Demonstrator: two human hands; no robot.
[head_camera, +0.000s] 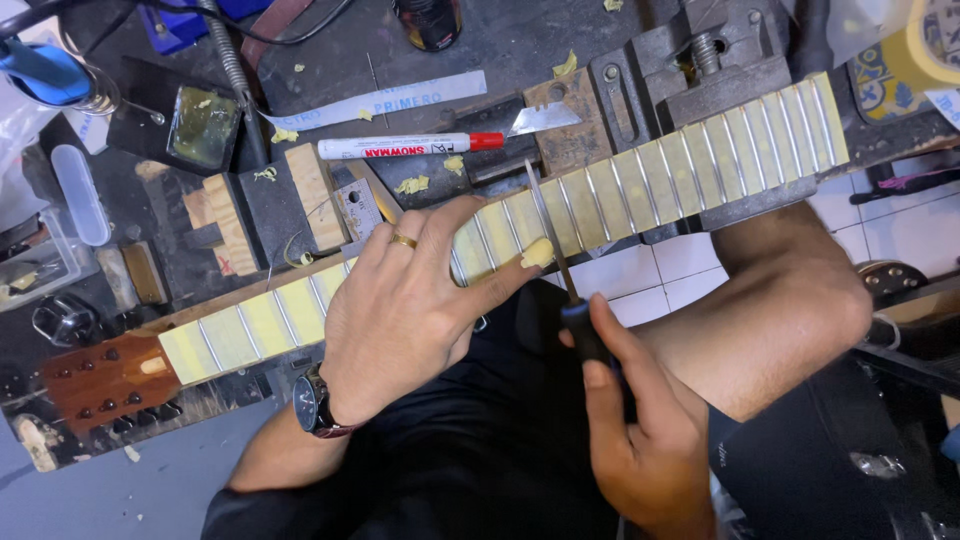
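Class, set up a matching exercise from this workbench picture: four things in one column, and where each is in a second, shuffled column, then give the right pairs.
Things:
1. left hand
2. right hand
3. marker
4. blade

Places:
A. lying on the bench beyond the neck
B. resting on the taped fretboard
C. on a wooden block beside the vise
D. gripping a thin file's black handle

Pairs: 1-B, 2-D, 3-A, 4-C

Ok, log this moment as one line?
left hand: pressing taped guitar neck | right hand: gripping thin file across fret | marker on bench
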